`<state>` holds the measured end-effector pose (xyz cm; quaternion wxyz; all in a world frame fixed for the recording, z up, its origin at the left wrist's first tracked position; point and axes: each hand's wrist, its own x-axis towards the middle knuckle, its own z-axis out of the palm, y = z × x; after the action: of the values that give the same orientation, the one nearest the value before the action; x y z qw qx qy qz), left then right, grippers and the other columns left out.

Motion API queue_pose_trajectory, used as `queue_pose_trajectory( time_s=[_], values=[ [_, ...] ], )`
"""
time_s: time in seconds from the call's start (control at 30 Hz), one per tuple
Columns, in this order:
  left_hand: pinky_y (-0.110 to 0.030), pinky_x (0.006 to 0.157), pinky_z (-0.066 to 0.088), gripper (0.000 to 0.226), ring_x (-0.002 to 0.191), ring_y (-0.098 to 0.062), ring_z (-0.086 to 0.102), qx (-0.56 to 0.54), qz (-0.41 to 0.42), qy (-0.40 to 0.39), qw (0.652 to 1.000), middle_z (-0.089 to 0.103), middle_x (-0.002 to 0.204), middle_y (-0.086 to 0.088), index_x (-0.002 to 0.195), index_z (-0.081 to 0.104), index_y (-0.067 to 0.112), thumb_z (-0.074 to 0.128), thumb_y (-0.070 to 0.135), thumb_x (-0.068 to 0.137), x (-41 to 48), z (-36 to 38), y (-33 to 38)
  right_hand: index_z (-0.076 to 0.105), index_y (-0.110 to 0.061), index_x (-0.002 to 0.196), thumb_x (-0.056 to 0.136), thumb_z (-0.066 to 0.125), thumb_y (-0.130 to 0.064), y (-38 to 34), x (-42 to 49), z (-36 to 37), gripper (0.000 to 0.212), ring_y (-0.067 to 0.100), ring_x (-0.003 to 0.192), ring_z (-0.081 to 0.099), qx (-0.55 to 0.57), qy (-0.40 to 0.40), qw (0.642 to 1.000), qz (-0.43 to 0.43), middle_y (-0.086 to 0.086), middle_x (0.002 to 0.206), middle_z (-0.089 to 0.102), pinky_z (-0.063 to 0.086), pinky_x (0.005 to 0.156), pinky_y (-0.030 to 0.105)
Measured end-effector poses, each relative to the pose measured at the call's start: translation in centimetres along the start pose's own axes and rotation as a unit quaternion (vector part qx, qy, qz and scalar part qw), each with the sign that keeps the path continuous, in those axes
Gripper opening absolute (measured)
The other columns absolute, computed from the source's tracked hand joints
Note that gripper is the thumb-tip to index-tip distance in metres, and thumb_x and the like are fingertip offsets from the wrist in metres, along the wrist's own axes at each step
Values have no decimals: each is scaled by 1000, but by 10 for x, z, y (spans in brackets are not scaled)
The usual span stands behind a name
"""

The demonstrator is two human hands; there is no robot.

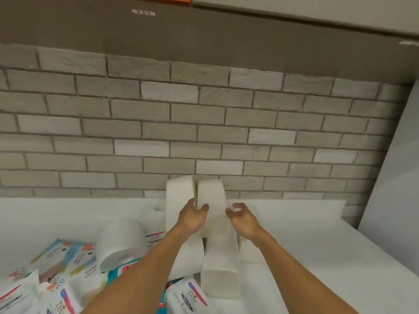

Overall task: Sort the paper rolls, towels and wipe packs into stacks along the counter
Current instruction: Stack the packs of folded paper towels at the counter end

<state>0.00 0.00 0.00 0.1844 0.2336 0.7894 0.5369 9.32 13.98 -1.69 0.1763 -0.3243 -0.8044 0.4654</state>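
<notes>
Two white stacks of folded paper towels stand upright side by side against the brick wall, one on the left (179, 198) and one on the right (212, 193). My left hand (192, 217) grips the right stack, fingers in the gap between the two and thumb on its front. My right hand (243, 219) hovers at that stack's right edge with loosely curled fingers and holds nothing. Another towel stack (221, 270) lies in front of them. A paper roll (120, 241) lies to the left, and a second roll (191, 257) is partly under my left forearm.
Wipe packs are heaped at the bottom left: colourful ones (63, 257) and white Dove packs (188, 295). The white counter (317, 257) runs to the right as far as a grey panel (390, 177). Cabinets hang overhead.
</notes>
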Motion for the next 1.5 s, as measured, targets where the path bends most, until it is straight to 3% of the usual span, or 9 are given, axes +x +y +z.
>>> queue_pose_trajectory(
  time_s=[0.2, 0.3, 0.4, 0.5, 0.67, 0.87, 1.0, 1.17, 1.5],
  values=[
    [-38, 113, 37, 58, 137, -29, 44, -23, -64, 24, 997, 43, 153, -8, 149, 38, 10, 47, 40, 100, 23, 25, -11, 39, -25, 144, 100, 40, -50, 18, 29, 8, 50, 27, 122, 53, 135, -49, 986, 82, 5, 142, 50, 48, 99, 40],
    [-43, 102, 49, 40, 111, -29, 62, -11, -51, 43, 998, 67, 122, -9, 114, 66, 11, 47, 43, 97, 32, 33, -24, 41, -25, 142, 100, 35, -53, 19, 39, 12, 50, 26, 120, 53, 161, -74, 980, 92, 2, 139, 51, 47, 98, 42],
    [-43, 94, 53, 39, 101, -31, 67, -17, -44, 74, 996, 73, 100, -7, 94, 68, 6, 51, 41, 98, 33, 36, -26, 40, -27, 139, 98, 35, -57, 20, 51, 14, 51, 26, 118, 54, 158, -81, 979, 104, 3, 136, 53, 48, 100, 45],
    [-43, 92, 55, 31, 95, -25, 69, -22, -40, 87, 995, 74, 99, -4, 98, 72, 12, 54, 38, 97, 31, 40, -28, 40, -35, 130, 92, 45, -64, 26, 59, 15, 48, 25, 114, 58, 182, -84, 975, 94, 3, 133, 55, 52, 93, 42],
    [-40, 91, 57, 18, 93, -19, 70, -43, -14, 106, 993, 74, 99, 3, 101, 70, 22, 54, 31, 100, 20, 46, -27, 40, -39, 114, 81, 64, -63, 34, 63, 9, 47, 22, 86, 63, 199, -113, 971, 72, 6, 116, 63, 48, 60, 30],
    [-32, 91, 57, 13, 99, -11, 69, -82, 35, 112, 990, 72, 107, 9, 108, 64, 28, 56, 26, 99, 1, 55, -21, 34, -35, 122, 80, 77, -43, 41, 57, -6, 61, 23, 97, 67, 302, -138, 941, 62, 4, 119, 61, 57, 67, 35],
    [-30, 88, 54, 15, 98, -9, 63, -122, 21, 119, 985, 65, 112, 8, 112, 59, 27, 60, 31, 97, -6, 62, -15, 33, -36, 124, 78, 80, -34, 49, 52, -18, 66, 26, 102, 67, 359, -133, 922, 62, 7, 123, 60, 58, 87, 47],
    [-44, 98, 52, 36, 105, -25, 67, -238, -49, 59, 968, 73, 113, -5, 118, 64, 21, 55, 47, 95, -8, 58, 4, 36, -31, 129, 83, 76, -28, 46, 35, -34, 61, 25, 98, 69, 393, -164, 903, 48, 9, 117, 65, 59, 78, 42],
    [-48, 100, 50, 53, 104, -32, 71, -286, -40, -22, 957, 75, 111, -12, 122, 67, 11, 74, 41, 80, 3, 39, -3, 55, -28, 116, 82, 71, -53, 37, 8, -47, 46, 19, 91, 73, 228, -181, 957, -17, 1, 110, 72, 59, 75, 32]
  ],
)
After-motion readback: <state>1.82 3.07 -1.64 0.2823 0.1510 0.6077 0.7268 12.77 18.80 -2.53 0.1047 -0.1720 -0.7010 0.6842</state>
